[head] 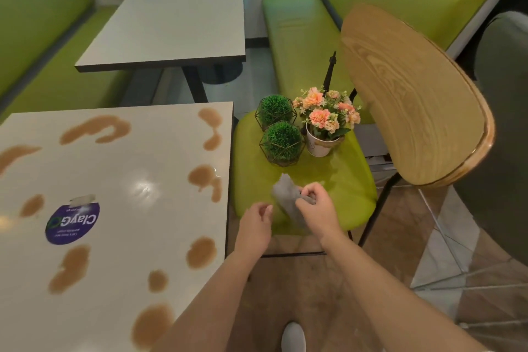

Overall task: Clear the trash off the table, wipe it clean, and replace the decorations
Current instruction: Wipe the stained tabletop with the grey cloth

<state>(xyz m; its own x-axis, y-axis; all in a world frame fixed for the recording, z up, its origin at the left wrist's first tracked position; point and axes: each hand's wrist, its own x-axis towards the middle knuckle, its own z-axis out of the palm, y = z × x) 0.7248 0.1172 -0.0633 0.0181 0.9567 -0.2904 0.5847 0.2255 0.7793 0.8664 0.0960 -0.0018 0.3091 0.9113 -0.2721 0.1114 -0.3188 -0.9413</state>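
Head view: the right hand pinches a grey cloth over the green chair seat. The left hand, just beside at nine o'clock, has loosely curled fingers holding nothing. At twelve o'clock on the seat stand two grass balls and a flower pot (touching). The table, at nine o'clock, carries brown spills.

head cam, forward-down, close
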